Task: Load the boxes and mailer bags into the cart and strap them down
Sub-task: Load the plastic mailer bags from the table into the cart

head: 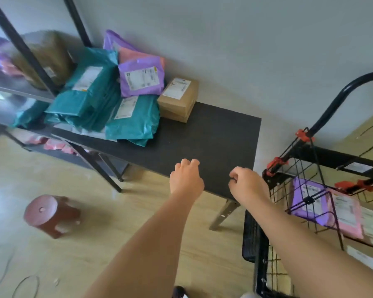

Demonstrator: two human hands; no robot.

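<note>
Though well apart from each empty hand, cardboard box at table's rear.

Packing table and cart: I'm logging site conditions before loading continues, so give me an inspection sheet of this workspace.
Surface: black table, near half bare.
Job's things: teal mailer bags, purple mailer bag and cardboard box piled at the table's far left; wire cart at right already holds a purple bag and a pink bag.
Clutter: red-brown stool on the floor.
Grippers: left hand and right hand both empty, fingers curled.
Cables: thin wires on the floor, lower left.
Surroundings: metal shelving at left with more parcels, blurred.
</note>
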